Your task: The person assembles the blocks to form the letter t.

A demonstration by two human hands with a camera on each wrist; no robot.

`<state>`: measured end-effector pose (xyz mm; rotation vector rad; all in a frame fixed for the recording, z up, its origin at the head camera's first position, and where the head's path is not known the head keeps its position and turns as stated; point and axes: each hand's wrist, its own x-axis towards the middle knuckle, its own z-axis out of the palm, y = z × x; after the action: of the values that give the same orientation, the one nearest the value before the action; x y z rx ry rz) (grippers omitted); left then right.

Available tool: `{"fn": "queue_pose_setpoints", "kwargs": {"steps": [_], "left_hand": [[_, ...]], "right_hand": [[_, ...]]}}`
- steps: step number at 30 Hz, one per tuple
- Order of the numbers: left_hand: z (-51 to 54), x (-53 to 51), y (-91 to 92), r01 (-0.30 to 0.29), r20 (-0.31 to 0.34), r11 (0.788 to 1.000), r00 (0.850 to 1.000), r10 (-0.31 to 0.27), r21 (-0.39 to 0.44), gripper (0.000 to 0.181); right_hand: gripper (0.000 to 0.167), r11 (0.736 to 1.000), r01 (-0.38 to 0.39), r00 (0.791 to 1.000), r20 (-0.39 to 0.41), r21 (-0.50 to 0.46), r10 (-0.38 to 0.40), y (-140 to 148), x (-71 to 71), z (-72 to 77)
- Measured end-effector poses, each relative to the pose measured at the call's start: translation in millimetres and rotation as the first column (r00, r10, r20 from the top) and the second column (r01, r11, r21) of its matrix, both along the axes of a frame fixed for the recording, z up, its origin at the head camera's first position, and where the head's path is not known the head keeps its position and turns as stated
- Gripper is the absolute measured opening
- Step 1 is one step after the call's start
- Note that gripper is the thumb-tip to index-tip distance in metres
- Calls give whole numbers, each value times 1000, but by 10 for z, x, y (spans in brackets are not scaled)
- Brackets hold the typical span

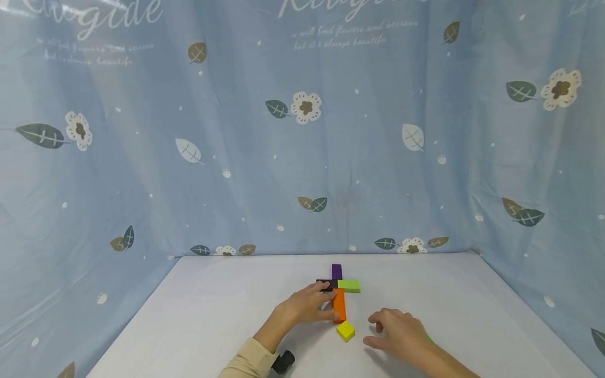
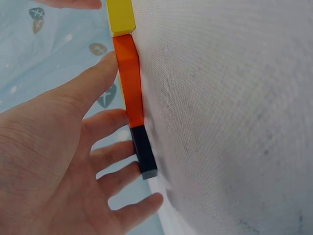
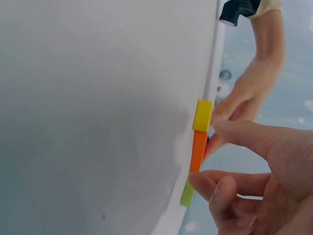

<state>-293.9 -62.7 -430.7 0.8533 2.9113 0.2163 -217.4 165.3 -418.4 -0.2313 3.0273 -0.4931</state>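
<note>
My left hand (image 1: 307, 304) reaches over a cross of flat blocks, fingers spread and fairly straight. Its thumb and index finger touch the side of the orange block (image 1: 339, 305), and the other fingers lie along the black block (image 2: 143, 152). A light green block (image 1: 348, 286) extends right from the cross, and a purple block (image 1: 336, 271) points to the back. Set at an angle, a yellow block (image 1: 346, 331) stands at the orange one's near end. My right hand (image 1: 399, 333) hovers right of the yellow block, fingers loosely bent, holding nothing.
All the blocks lie on a white table (image 1: 227, 304). A blue patterned curtain (image 1: 246, 131) encloses the back and sides. By the left wrist is a black cylindrical device (image 1: 283, 362). Something bright green shows partly behind the right wrist.
</note>
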Motion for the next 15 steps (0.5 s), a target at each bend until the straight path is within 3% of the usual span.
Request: {"fn": "queue_pose_setpoints", "kwargs": {"steps": [15], "left_hand": [[11,5,-5,11,-6,1000,1000,-11,-13,66]], "right_hand": [[50,998,53,999,-3,40,-53,355,-15,52]]}}
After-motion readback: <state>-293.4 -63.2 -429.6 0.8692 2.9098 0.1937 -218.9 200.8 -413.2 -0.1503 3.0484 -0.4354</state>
